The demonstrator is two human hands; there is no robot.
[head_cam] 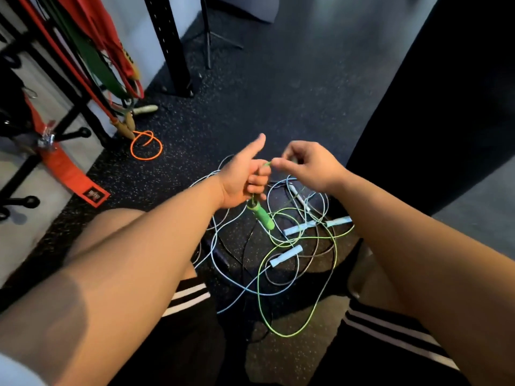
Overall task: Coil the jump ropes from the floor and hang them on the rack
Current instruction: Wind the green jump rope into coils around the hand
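Forearms (145,246) above tangle (287,254); left grip (245,179), right grip (306,165) both pinching green rope (260,215); floor (278,93) ahead

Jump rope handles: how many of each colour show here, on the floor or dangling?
Green handle: 1, dangling from the green rope held in the left hand
Pale blue handles: 3, on the floor
White handle: 1, slim, in the tangle
Total: 5; any dark handle is too unclear to count.

Tangled jump ropes (285,256) cover the near floor (278,93); open floor lies beyond; the rack (83,132) crowds the left.
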